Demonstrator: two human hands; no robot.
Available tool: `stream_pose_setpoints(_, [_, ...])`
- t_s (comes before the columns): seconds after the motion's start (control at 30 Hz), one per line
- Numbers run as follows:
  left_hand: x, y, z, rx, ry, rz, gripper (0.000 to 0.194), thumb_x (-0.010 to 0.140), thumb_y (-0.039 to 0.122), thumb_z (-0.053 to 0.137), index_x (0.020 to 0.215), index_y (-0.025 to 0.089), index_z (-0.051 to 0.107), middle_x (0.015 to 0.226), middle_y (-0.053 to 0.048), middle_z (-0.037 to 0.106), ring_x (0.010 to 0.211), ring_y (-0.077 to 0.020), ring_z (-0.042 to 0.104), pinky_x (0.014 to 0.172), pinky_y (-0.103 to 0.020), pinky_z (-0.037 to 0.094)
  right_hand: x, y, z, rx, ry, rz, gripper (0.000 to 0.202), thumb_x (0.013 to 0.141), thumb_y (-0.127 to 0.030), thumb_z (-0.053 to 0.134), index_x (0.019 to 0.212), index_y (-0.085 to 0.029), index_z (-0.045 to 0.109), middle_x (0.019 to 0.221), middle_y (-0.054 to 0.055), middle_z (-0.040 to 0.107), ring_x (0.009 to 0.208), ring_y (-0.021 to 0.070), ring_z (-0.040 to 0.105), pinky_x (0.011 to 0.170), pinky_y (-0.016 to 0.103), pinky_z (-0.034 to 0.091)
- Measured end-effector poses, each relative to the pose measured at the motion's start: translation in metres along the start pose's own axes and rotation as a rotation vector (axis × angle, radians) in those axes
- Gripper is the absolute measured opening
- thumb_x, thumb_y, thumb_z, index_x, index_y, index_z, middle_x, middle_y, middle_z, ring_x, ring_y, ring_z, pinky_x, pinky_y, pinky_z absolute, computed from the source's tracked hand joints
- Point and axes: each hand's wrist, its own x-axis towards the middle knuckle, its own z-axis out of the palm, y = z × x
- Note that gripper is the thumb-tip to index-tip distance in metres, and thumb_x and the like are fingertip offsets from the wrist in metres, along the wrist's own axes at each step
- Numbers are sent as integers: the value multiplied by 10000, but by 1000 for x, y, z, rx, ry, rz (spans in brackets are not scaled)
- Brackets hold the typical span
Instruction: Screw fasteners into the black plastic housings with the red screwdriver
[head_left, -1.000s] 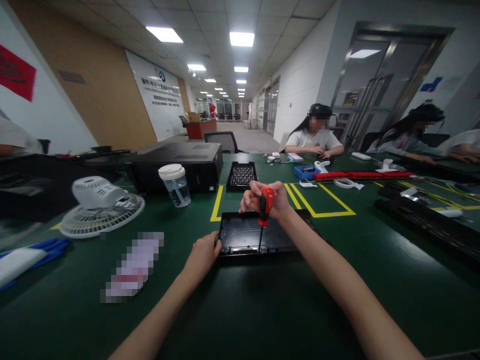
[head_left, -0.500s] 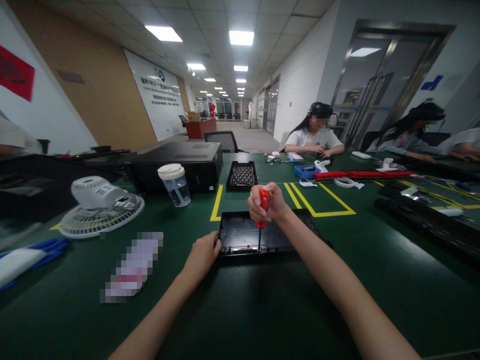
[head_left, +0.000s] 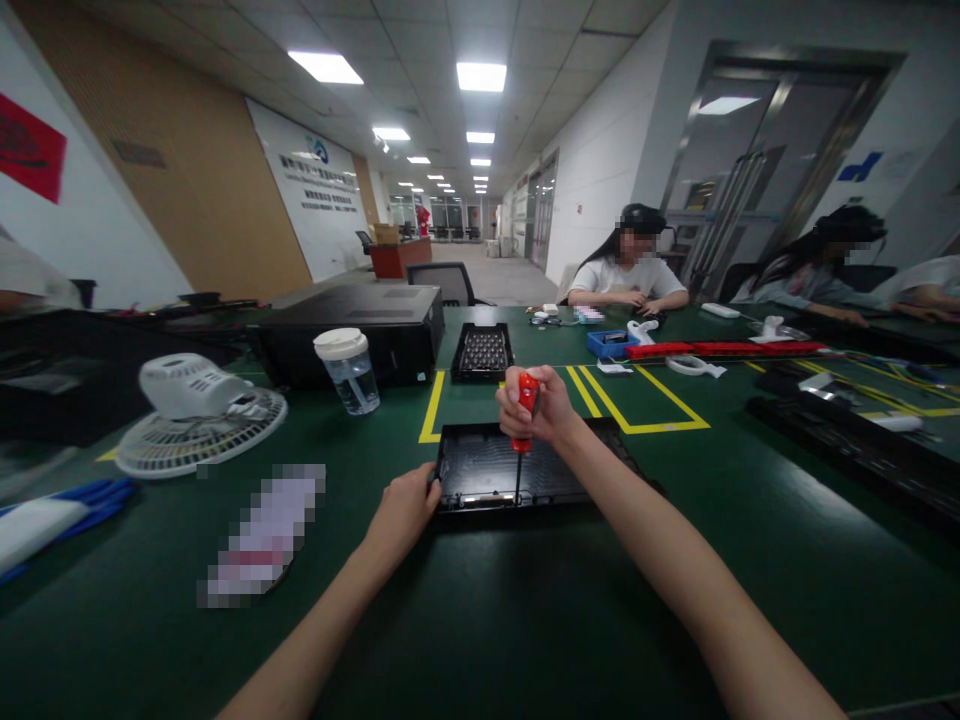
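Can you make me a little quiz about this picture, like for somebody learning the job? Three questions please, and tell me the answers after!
1. Say it in your own words: what is the right hand holding?

2. True or false, about the left hand: it is on the white fan.

3. Pick one. What colour are the lines on the green table?
a) white
b) yellow
c) pink

Key:
1. A red-handled screwdriver, its shaft pointing down.
2. False. It is at the left edge of the black panel.
3. b) yellow.
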Motion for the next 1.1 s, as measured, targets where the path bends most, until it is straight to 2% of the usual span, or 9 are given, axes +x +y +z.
stream_pose_setpoints(0.23, [-1,0,0,-20,17,20,340,862,256,368,1133,146,543,921,-87,678,834,-183,638,757,-268,453,-6,-2,7,-16,33,-39,255,796,-355,358,714,-162,503,512,-30,480,334,82,380,341,192,310])
stream_pose_setpoints(0.63, [-1,4,-5,-12,-25,-17,330,866,246,381,1136,146,541,975,-90,673,887,-190,631,789,-270,450,-8,1,19,-171,234,-34,245,782,-403,387,726,-179,470,503,-41,495,324,80,387,346,206,335])
stream_pose_setpoints(0.93, [-1,1,-1,6,6,18,330,863,248,377,1123,142,549,957,-94,676,874,-201,635,782,-287,452,-8,4,23,-128,194,-131,213,808,-323,370,756,-163,501,556,-14,534,355,85,427,365,203,340])
stream_pose_setpoints(1.1, [-2,2,-1,7,-1,9,336,864,252,377,1135,140,542,957,-91,676,882,-194,633,789,-279,450,-10,4,25,-152,246,-150,211,813,-326,372,761,-166,499,560,-19,530,366,84,435,374,202,345])
